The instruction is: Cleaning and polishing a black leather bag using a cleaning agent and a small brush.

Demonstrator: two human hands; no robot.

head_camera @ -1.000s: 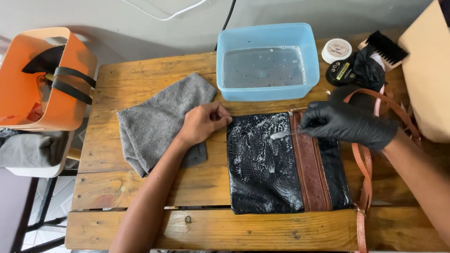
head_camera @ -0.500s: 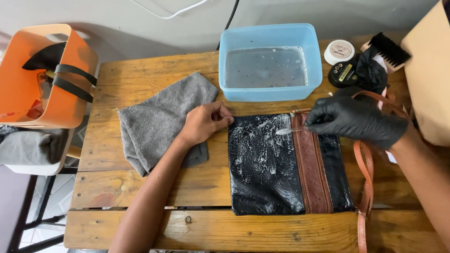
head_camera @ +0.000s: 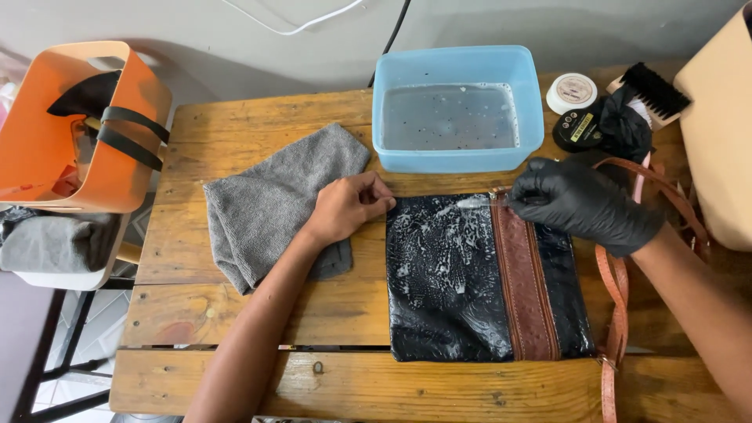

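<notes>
A black leather bag (head_camera: 454,282) with a brown band lies flat on the wooden table (head_camera: 235,321), its left half covered in white foam. My right hand (head_camera: 583,204), in a black glove, holds a small brush (head_camera: 475,202) at the bag's top edge, near the brown band. My bare left hand (head_camera: 348,205) is loosely fisted and rests at the bag's top left corner, partly on a grey cloth (head_camera: 270,204). The bag's brown strap (head_camera: 619,313) runs down the right side.
A blue tub of soapy water (head_camera: 458,110) stands behind the bag. At the back right are a round white tin (head_camera: 572,92), a black tin (head_camera: 578,129) and a black bristle brush (head_camera: 654,90). An orange bag (head_camera: 74,129) sits at the left, a tan bag (head_camera: 717,133) at the right.
My right hand has moved the small brush a little up and to the right along the bag's top edge. My left hand has stayed at the corner.
</notes>
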